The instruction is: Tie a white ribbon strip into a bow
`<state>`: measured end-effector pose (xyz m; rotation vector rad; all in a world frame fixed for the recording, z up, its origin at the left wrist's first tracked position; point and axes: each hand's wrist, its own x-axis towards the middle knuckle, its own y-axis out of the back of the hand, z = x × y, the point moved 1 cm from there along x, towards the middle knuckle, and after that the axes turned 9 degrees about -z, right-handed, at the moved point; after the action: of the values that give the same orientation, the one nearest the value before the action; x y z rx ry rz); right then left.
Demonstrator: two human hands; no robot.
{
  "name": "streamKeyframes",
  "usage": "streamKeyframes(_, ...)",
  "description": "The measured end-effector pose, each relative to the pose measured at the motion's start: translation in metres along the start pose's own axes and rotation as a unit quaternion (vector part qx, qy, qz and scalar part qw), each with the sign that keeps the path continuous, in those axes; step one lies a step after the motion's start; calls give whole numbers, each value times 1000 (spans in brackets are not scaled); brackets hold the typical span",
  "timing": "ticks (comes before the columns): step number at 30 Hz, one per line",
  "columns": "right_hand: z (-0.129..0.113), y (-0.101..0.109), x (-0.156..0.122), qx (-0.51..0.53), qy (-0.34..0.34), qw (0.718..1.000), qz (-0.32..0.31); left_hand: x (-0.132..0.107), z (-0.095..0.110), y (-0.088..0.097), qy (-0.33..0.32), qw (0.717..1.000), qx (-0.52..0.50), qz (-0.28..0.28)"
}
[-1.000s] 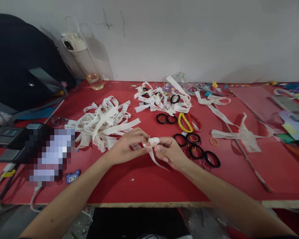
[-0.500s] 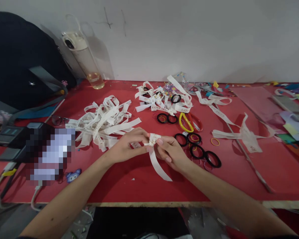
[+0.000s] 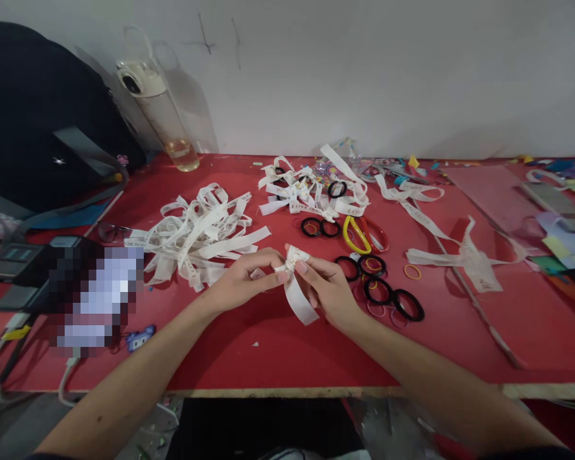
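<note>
Between my two hands is a white ribbon [image 3: 301, 303], bunched into a bow-like knot with one tail hanging toward me. My left hand [image 3: 249, 276] pinches the left side of the knot between thumb and fingers. On the other side, my right hand [image 3: 329, 289] grips a loop of the same ribbon with its thumb on top. Just right of my right hand lie several black hair ties [image 3: 377, 291] among thin coloured elastics. A heap of loose printed white ribbons [image 3: 196, 236] spreads beyond my left hand.
Yellow-and-red-handled scissors [image 3: 357, 235] lie behind the hair ties. Tied ribbon bows [image 3: 297, 195] are piled farther back. More ribbon [image 3: 479, 262] is at the right. A phone [image 3: 103, 297], a bottle [image 3: 165, 121] and a dark bag [image 3: 43, 115] stand at the left.
The knot has turned slightly in my fingers, and my left thumb has come up onto it. The hanging ribbon tail has shortened and swung a little left.
</note>
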<state>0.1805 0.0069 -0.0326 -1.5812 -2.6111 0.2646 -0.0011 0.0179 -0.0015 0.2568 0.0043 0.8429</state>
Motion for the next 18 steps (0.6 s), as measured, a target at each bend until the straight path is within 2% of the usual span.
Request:
streamKeyframes(6, 0, -2, -1, -9, -8, 1000, -8, -1, 0, 2, -50, 998, 31, 1)
streamKeyframes(13, -6, -3, 0, -29, -1, 999, -13, 1, 1, -1, 1, 999, 36, 27)
streamKeyframes(18, -2, -3, 0, -18, -5, 1000, 0, 1, 3, 2, -27, 998, 56, 21)
